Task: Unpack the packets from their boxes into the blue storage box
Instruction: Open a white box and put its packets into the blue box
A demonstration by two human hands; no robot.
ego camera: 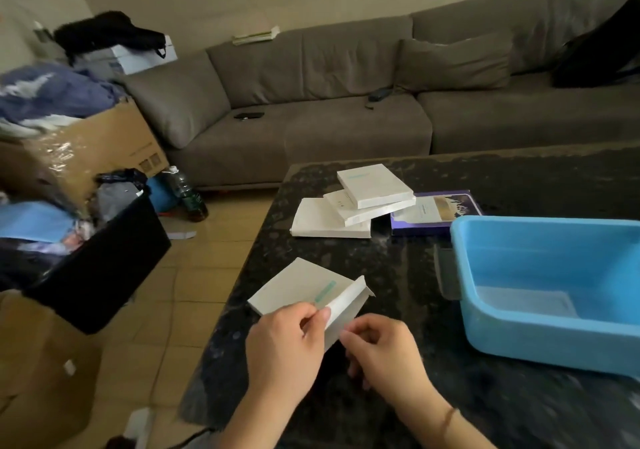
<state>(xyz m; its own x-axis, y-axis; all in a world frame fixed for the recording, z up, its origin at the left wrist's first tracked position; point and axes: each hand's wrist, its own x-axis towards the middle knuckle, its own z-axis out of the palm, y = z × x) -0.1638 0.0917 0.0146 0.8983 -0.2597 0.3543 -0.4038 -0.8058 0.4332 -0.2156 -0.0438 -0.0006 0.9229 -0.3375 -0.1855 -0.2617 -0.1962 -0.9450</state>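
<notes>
Dark speckled counter (398, 275) carries a white box (298, 293), long axis toward ten o'clock, flap open toward four; left hand (287, 338) pinches the flap, right hand (381, 348) curls beside it.

We counted four white boxes — one held box (298, 293) by the hands, three in a stack (349, 206) — plus one purple box (440, 211), one blue storage box (554, 296), and two hands — left (287, 338), right (381, 348).
</notes>
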